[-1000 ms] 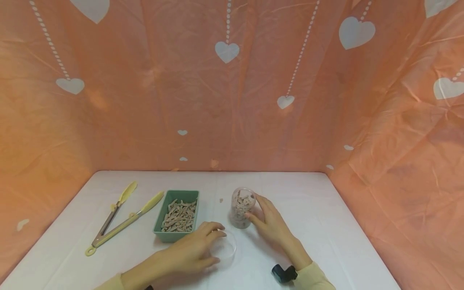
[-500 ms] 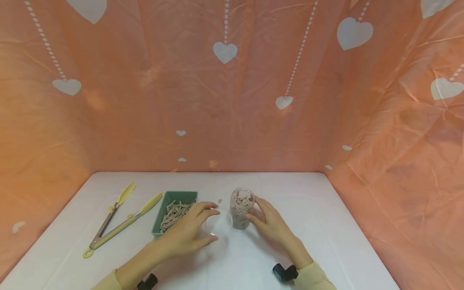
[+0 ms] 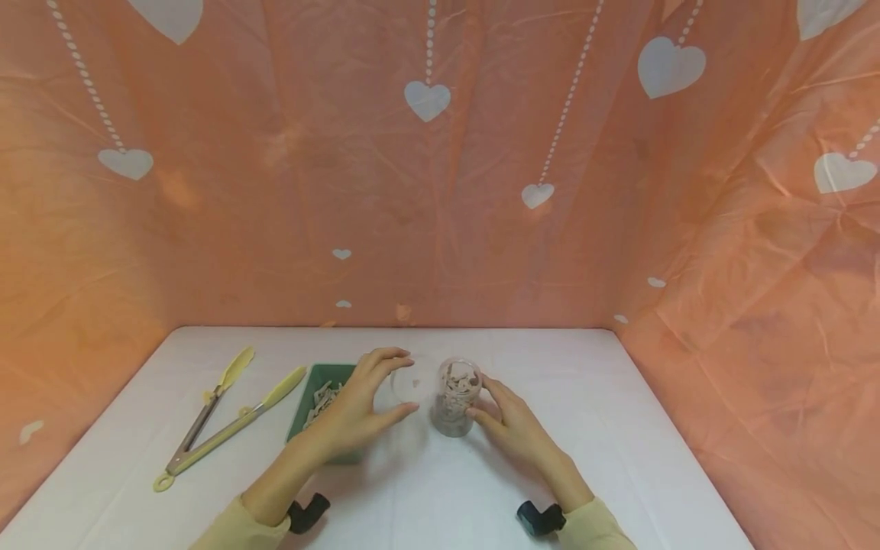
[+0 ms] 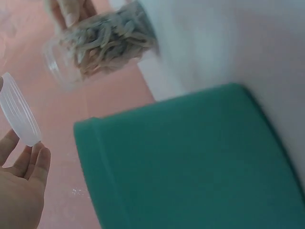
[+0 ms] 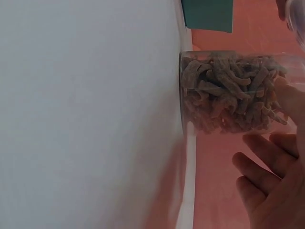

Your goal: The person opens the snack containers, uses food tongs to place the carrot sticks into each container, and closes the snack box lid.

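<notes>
A clear jar (image 3: 454, 412) filled with brownish, stick-like dried pieces stands upright on the table, its mouth uncovered. My right hand (image 3: 519, 431) holds it from the right near the top, thumb on the near side; the right wrist view shows the pieces packed inside the jar (image 5: 224, 93). To the left of the jar, my left hand (image 3: 354, 401) pinches a round clear plastic lid (image 4: 21, 112) by its edge between thumb and fingers. The lid is raised, tilted and apart from the jar's rim. My left forearm and hand partly cover a green rectangular container (image 3: 297, 416) of similar pieces.
Yellow-tipped metal tongs (image 3: 213, 439) lie spread on the left of the white table (image 3: 619, 473). A small crumb (image 3: 415, 382) lies behind the lid. Orange curtains (image 3: 385, 206) with white hearts enclose the back and sides.
My left hand has lifted the lid from near the table in front of the green container and carried it up and away from me, beside the jar's top. My right hand stays on the jar.
</notes>
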Demonstrator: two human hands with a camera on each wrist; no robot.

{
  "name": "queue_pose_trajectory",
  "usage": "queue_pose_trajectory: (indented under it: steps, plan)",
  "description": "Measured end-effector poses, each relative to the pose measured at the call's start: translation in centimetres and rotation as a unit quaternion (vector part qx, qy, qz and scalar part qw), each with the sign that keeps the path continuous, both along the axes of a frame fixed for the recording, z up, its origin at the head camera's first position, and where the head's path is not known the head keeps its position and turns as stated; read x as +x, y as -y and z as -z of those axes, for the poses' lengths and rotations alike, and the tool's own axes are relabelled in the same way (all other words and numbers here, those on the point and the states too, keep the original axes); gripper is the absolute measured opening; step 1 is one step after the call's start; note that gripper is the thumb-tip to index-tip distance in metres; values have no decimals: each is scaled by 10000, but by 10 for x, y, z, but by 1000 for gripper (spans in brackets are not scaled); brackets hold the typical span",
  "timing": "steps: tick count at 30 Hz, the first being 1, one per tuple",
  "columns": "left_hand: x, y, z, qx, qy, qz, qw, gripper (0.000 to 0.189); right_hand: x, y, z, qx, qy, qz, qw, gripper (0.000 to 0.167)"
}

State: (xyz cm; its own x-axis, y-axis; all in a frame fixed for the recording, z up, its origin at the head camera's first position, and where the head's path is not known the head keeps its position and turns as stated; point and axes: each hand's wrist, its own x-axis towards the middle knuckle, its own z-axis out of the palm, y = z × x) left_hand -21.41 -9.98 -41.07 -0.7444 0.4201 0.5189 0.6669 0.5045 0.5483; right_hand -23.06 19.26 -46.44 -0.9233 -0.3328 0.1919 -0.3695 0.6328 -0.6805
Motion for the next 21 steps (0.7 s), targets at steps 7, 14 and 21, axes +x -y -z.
queue_pose_trajectory:
  steps: [7,14,21]
  plan:
    - [-15,-12,1,641,170,-63,9978,58,1,1,2,-61,19,38,10000,68]
    - [-28,-30,2,980,508,17,9939,57,2,0,1,-21,33,39,10000,68]
    - [-43,-46,10,1078,603,164,9922,53,3,0,-2,-1,-11,-44,10000,69]
